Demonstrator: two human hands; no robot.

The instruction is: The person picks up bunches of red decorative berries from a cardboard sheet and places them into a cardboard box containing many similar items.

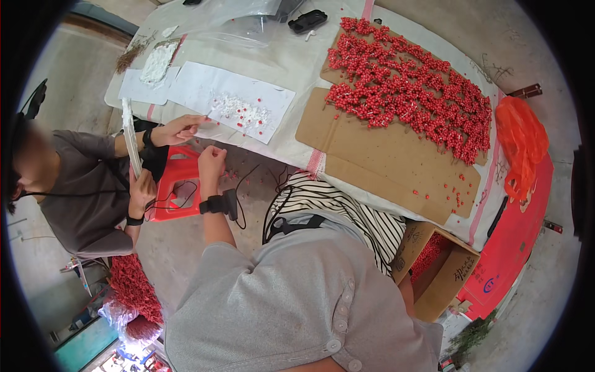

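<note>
My left hand (212,162) is raised beside the table's near edge, fingers curled together; anything in them is too small to make out. A dark band with a small box (222,204) circles that wrist. Close by, a co-worker's hand (180,130) reaches to the edge of a white sheet (201,84), which bears white crumbs and loose red berries (242,111). My right arm (406,296) goes down at an open carton (443,288) holding many red berries; the carton hides that hand's fingers. Red berry sprigs (403,87) cover much of a flattened cardboard sheet (372,158).
The co-worker's other hand (142,189) grips a long white-coated strip (130,136). A red plastic stool (176,180) stands between us. An orange-red plastic bag (524,142) lies at the table's right end. Red bundles (133,285) sit on the floor at lower left.
</note>
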